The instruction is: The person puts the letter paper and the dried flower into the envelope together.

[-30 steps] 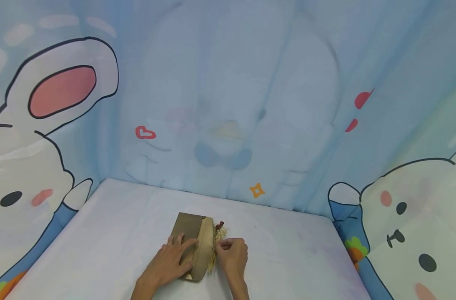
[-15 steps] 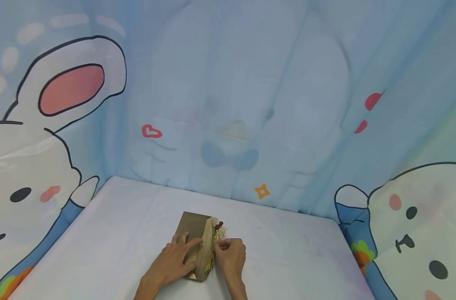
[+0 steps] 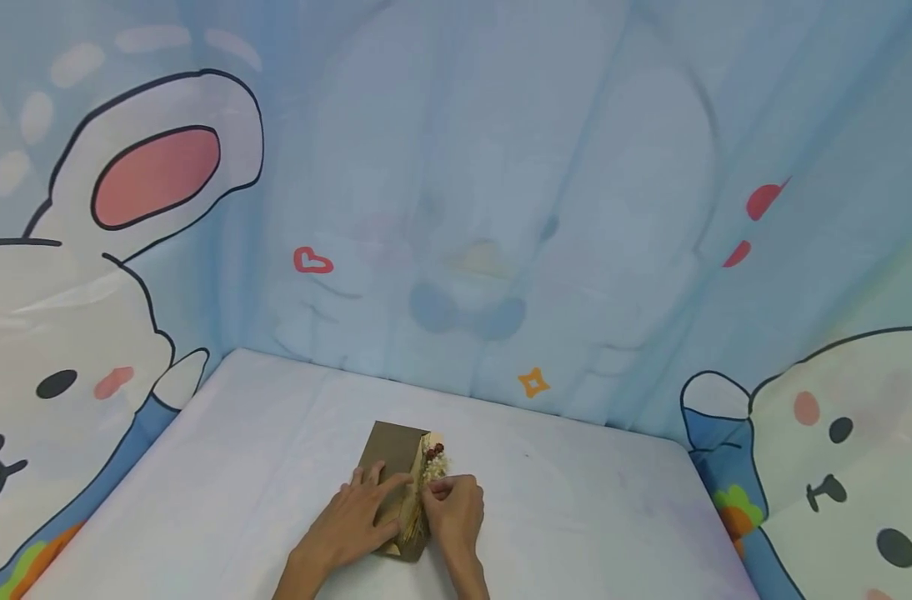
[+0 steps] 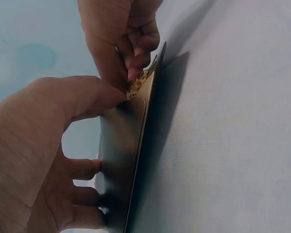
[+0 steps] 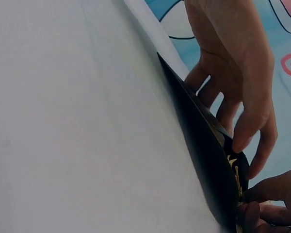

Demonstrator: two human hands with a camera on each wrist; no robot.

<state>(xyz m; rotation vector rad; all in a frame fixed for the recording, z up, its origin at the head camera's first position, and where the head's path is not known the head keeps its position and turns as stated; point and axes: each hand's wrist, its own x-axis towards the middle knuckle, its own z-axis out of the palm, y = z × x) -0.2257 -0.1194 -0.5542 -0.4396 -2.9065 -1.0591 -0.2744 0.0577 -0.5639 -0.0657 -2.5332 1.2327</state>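
Observation:
A brown-gold paper envelope (image 3: 394, 450) lies at a slant on the table, its right long side opened. My left hand (image 3: 351, 521) rests on it with spread fingers, and the thumb presses near the opening. At the right side, my right hand (image 3: 456, 508) pinches a small bunch of dried flowers (image 3: 435, 462) with dark red heads, pale blossoms and straw-yellow stems. Those stems (image 5: 235, 167) show between the envelope's dark layers in the right wrist view. From the left wrist, the envelope (image 4: 121, 145) is seen nearly edge-on, with yellowish sprigs (image 4: 138, 85) at its mouth beside the right fingertips.
A white cloth covers the table (image 3: 576, 517). Behind it hangs a light blue curtain (image 3: 486, 167) printed with cartoon animals, and more printed panels stand at the left and right sides.
My right hand has moved slightly left, bringing the dried flowers from beside the envelope over its open side. The left hand stays on the envelope. The head view has shifted a little.

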